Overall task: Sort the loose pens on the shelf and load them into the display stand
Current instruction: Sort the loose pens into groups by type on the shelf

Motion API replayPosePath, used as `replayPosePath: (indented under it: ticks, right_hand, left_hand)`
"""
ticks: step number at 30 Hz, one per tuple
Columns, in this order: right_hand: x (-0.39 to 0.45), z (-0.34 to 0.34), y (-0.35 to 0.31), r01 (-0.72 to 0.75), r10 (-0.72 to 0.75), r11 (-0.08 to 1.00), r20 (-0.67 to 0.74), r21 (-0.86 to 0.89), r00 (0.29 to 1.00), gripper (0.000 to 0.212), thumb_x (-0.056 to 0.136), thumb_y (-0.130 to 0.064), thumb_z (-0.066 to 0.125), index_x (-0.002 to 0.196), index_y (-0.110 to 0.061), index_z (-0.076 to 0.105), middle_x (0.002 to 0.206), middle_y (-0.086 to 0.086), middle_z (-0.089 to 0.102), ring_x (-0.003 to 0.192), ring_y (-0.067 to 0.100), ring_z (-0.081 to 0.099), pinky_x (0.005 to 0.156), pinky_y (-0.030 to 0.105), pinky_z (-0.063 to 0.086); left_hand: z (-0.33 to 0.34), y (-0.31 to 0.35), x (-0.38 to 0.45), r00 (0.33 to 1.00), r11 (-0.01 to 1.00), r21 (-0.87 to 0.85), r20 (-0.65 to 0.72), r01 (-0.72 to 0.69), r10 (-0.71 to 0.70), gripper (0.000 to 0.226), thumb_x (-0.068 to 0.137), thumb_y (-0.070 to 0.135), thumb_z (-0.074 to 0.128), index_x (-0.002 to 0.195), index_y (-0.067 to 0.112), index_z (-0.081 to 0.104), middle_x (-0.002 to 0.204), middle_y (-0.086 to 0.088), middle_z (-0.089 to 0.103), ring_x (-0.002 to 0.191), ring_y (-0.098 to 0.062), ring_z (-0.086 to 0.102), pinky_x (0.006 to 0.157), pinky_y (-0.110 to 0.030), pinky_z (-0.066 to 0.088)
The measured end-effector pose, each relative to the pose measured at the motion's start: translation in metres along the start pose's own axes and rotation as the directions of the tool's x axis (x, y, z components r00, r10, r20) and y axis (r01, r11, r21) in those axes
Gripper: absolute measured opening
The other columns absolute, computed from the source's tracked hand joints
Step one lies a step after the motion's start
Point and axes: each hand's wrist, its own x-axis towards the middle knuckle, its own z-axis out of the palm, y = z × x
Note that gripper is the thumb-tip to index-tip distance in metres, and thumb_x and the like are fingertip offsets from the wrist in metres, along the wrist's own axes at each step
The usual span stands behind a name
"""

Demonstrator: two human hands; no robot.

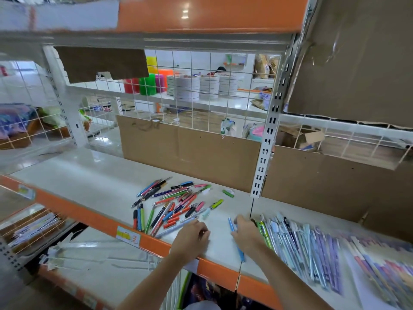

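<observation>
Two bare hands reach over the white shelf (93, 186) with its orange front edge, in the lower middle of the frame. Left of centre lies a loose heap of coloured pens (172, 204), crossed over one another. The left hand (192, 240) rests at the heap's lower right edge, fingers curled downward; something thin shows at its fingertips, but I cannot tell whether it grips a pen. The right hand (247, 233), just right of it, has its fingers curled round a blue pen (237, 241), which runs from above the knuckles down toward the shelf's front edge. To the lower right, a row of sorted pens (297, 245) lies side by side, touching, beside the right hand. Brown cardboard (192, 153) stands along the back of the shelf, behind the heap.
</observation>
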Motion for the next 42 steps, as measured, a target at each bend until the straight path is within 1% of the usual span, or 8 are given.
replayPosePath:
  ticks: [4, 6, 12, 18, 22, 26, 34, 42]
  right_hand:
    - [-0.004, 0.0, 0.006, 0.046, -0.055, 0.974, -0.033, -0.222, 0.998, 0.032, 0.094, -0.004, 0.042, 0.125, -0.01, 0.039, 0.128, 0.012, 0.042, 0.088, 0.028, 0.053, 0.061, 0.026, 0.038]
    - [-0.005, -0.003, 0.01, 0.024, -0.028, 0.971, -0.013, -0.239, 1.0, 0.028, 0.095, -0.005, 0.039, 0.123, -0.009, 0.04, 0.129, 0.013, 0.04, 0.09, 0.026, 0.052, 0.068, 0.027, 0.038]
    - [-0.006, -0.005, 0.007, -0.035, 0.021, 0.925, -0.043, -0.378, 0.999, 0.032, 0.094, -0.004, 0.042, 0.126, -0.006, 0.044, 0.135, 0.014, 0.037, 0.099, 0.025, 0.058, 0.071, 0.028, 0.043]
    - [0.025, 0.007, -0.032, 0.175, -0.197, 0.968, -0.113, -0.182, 0.974, 0.023, 0.096, -0.013, 0.038, 0.11, -0.014, 0.056, 0.116, 0.003, 0.052, 0.101, 0.023, 0.055, 0.068, 0.026, 0.033]
    - [0.069, 0.021, -0.059, 0.259, -0.268, 0.962, -0.119, -0.084, 0.956, 0.025, 0.097, -0.012, 0.038, 0.109, -0.011, 0.061, 0.113, 0.007, 0.055, 0.102, 0.023, 0.052, 0.083, 0.032, 0.044]
    - [0.101, 0.032, -0.068, 0.334, -0.345, 0.924, -0.032, -0.184, 0.938, 0.027, 0.095, -0.007, 0.042, 0.113, -0.009, 0.062, 0.118, 0.008, 0.054, 0.108, 0.026, 0.049, 0.089, 0.034, 0.039]
    - [0.105, 0.019, -0.066, 0.376, -0.392, 0.86, 0.026, -0.345, 0.92, 0.023, 0.099, -0.031, 0.045, 0.108, -0.013, 0.057, 0.113, 0.006, 0.05, 0.116, 0.024, 0.036, 0.081, 0.032, 0.034]
    - [0.014, 0.032, -0.02, 0.114, -0.072, 0.963, -0.175, 0.245, 0.982, 0.014, 0.1, -0.028, 0.041, 0.09, -0.018, 0.041, 0.091, 0.002, 0.06, 0.075, 0.021, 0.057, 0.063, 0.035, 0.042]
  left_hand:
    - [-0.002, -0.002, 0.001, 0.998, 0.998, 0.051, 0.052, -0.024, 0.021, 0.021, 0.095, 0.027, 0.048, 0.1, 0.013, 0.061, 0.101, 0.0, 0.057, 0.087, -0.012, 0.055, 0.075, -0.02, 0.041]
    - [-0.004, -0.005, 0.003, 0.999, 0.998, 0.065, 0.041, -0.024, 0.022, 0.019, 0.095, 0.026, 0.047, 0.099, 0.013, 0.061, 0.101, 0.001, 0.056, 0.085, -0.013, 0.055, 0.075, -0.022, 0.043]
    - [-0.017, -0.034, 0.013, 0.981, 0.986, 0.129, -0.175, 0.107, -0.084, 0.015, 0.095, 0.024, 0.047, 0.099, 0.015, 0.058, 0.097, 0.002, 0.05, 0.088, -0.012, 0.048, 0.079, -0.022, 0.041]
    - [-0.014, -0.041, 0.014, 0.928, 0.979, 0.053, -0.332, 0.199, -0.17, 0.01, 0.091, 0.02, 0.054, 0.093, 0.011, 0.06, 0.091, 0.003, 0.048, 0.086, -0.012, 0.045, 0.078, -0.023, 0.039]
    - [-0.012, -0.04, 0.012, 0.922, 0.975, 0.079, -0.349, 0.209, -0.17, 0.011, 0.093, 0.022, 0.052, 0.097, 0.013, 0.057, 0.091, 0.006, 0.045, 0.087, -0.009, 0.041, 0.078, -0.017, 0.033]
    - [-0.011, -0.041, 0.013, 0.929, 0.97, 0.111, -0.329, 0.217, -0.17, 0.015, 0.097, 0.026, 0.043, 0.103, 0.016, 0.053, 0.099, 0.005, 0.045, 0.093, -0.008, 0.039, 0.086, -0.019, 0.035]
    - [-0.011, -0.043, 0.012, 0.934, 0.968, 0.142, -0.323, 0.208, -0.153, 0.014, 0.098, 0.025, 0.041, 0.099, 0.017, 0.052, 0.097, 0.004, 0.046, 0.092, -0.01, 0.041, 0.084, -0.021, 0.036]
    - [-0.012, -0.046, 0.014, 0.943, 0.959, 0.181, -0.292, 0.219, -0.161, 0.017, 0.097, 0.027, 0.044, 0.103, 0.017, 0.056, 0.104, 0.001, 0.051, 0.098, -0.016, 0.046, 0.087, -0.028, 0.041]
